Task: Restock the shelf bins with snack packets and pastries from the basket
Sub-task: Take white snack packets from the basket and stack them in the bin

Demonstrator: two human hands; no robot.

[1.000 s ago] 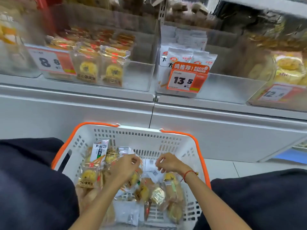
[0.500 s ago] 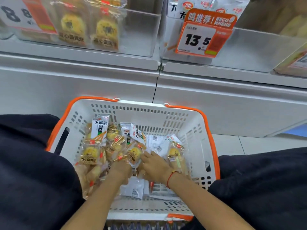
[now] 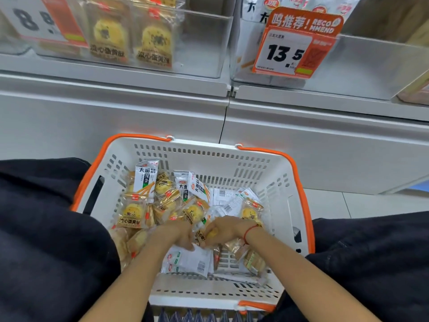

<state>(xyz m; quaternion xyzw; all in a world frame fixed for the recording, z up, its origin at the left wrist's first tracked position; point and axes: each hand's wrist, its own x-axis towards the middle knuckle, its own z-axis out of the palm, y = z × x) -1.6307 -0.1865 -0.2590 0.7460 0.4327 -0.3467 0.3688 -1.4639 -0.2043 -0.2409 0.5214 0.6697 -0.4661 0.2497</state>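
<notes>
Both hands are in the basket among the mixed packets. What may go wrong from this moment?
1. The right hand curls on a yolk pastry amid overlapping wrappers, so lifting may drag neighbours over the basket rim.
2. White snack packets lie mixed with pastries; one could land in the wrong bin.
3. The left hand hides what it touches, so a squeeze could crush something.

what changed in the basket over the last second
Both hands moved down toward the near side of the basket. The left hand and right hand now meet over a yolk pastry packet, the right gripping it. The packets by the far wall stayed put.
</notes>
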